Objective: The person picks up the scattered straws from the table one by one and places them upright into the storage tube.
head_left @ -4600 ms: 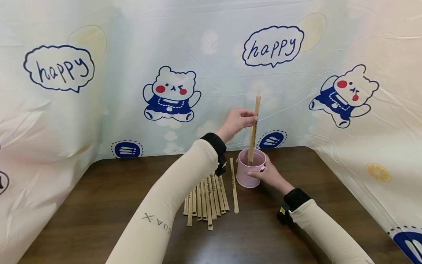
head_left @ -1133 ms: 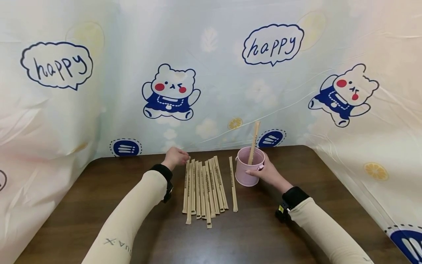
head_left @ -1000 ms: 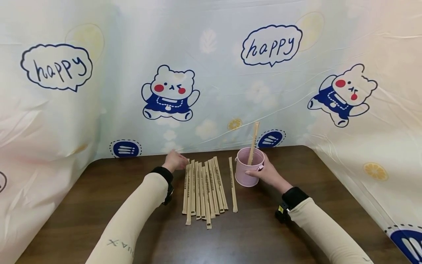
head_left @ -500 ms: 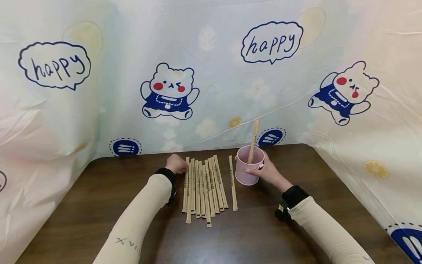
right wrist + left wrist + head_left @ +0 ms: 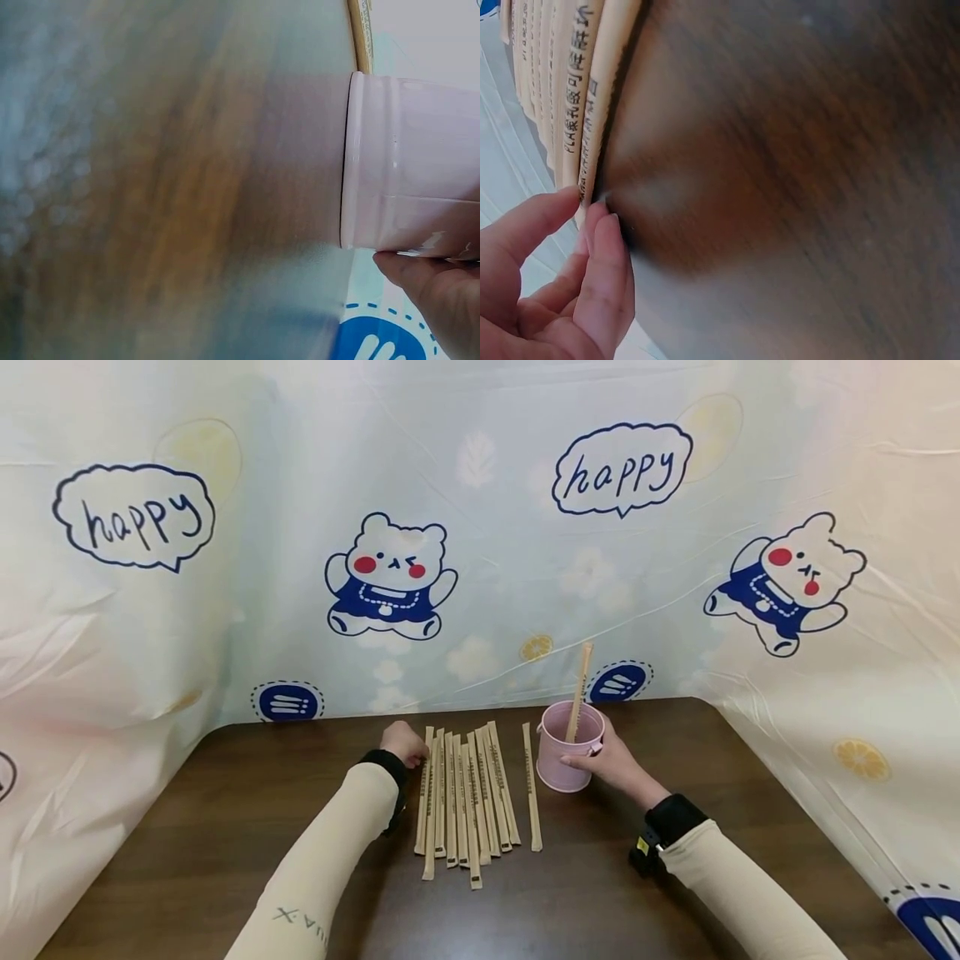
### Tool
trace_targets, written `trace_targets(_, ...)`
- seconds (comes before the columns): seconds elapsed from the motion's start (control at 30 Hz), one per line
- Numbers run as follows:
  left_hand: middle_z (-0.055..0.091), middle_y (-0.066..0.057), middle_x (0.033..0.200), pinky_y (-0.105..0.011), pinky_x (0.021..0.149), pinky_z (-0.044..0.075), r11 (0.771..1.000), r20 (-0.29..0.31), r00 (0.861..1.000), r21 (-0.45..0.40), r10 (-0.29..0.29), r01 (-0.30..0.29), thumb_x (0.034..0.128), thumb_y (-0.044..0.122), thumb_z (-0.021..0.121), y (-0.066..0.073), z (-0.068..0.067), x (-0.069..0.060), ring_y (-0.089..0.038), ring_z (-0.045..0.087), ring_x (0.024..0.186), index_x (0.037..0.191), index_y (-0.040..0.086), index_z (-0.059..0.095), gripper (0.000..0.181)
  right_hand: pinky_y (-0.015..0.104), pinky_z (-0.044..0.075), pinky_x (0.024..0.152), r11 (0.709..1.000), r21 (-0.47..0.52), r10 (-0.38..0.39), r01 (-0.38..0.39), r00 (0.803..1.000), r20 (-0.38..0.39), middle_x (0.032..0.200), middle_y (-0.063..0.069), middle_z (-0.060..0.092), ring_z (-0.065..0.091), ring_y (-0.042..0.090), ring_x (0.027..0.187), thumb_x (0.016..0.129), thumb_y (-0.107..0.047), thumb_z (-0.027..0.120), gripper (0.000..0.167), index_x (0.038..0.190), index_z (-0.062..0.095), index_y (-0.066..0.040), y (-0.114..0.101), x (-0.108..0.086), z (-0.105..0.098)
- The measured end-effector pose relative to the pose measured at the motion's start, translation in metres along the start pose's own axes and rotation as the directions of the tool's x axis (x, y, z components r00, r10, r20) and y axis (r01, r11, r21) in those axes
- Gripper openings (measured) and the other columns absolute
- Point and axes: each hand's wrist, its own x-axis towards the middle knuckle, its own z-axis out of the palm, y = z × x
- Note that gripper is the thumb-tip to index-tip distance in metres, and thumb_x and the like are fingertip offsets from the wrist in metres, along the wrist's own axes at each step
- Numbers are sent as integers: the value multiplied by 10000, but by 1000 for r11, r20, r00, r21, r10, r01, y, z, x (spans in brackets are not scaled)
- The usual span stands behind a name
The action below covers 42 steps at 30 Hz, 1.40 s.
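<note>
Several paper-wrapped straws [image 5: 471, 802] lie side by side in a row on the table. At the row's left edge, near the far ends, is my left hand [image 5: 405, 744]. In the left wrist view its thumb and fingers [image 5: 609, 244] pinch the outermost straw [image 5: 619, 64], which lies against its neighbours. My right hand [image 5: 621, 770] holds a small pink bucket [image 5: 558, 766] by its right side, upright on the table. Inside the bucket leans a wrapped straw [image 5: 581, 687], its top well above the rim. The right wrist view shows the bucket's wall [image 5: 427, 157] with fingers below it.
One separate straw [image 5: 532, 789] lies between the row and the bucket. The dark wooden table [image 5: 225, 835] ends at a printed cloth backdrop [image 5: 487, 585] close behind the bucket and the row.
The left hand has let go of a straw in the bucket and gone left to the row. Lately it slid slightly nearer along the outermost straw. The right hand keeps its place on the bucket.
</note>
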Motion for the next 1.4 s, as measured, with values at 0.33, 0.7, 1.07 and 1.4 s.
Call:
trace_targets(0.33,528,-34,553,-225,468,480,999,52,998,48,-20,17,914,7,643,-1,-7,0,-134,540,485,742,20,616,175,639,368,1202,1000,-7,-9,9,1000,-2,1551,304,371,427,456,1408,830,-180,851,1032,1581,170,14,-1,-1,0)
trace_targets(0.7,541,-48,619,-245,511,522,994,46,999,106,-13,8,902,100,679,0,-13,-1,-143,561,519,826,-16,634,146,651,374,1189,999,21,-31,31,999,-16,1535,302,385,440,461,1390,817,-182,860,1037,1576,180,12,-1,2,1)
trace_targets(1.07,609,-108,847,-310,684,644,983,162,987,-176,-14,43,931,21,604,-3,-28,-2,-150,627,664,1142,-148,612,271,635,367,1203,1000,12,-10,10,1000,-4,1548,292,380,429,447,1412,827,-134,842,1025,1584,165,9,-3,1,0)
trace_targets(1.4,613,-8,821,-229,781,625,895,186,975,-445,119,-24,1011,60,559,28,-57,-1,-84,621,717,1245,-148,592,315,638,381,1192,1000,20,-16,16,1000,-6,1541,296,388,438,451,1405,824,-100,835,1018,1583,167,14,-5,-1,0)
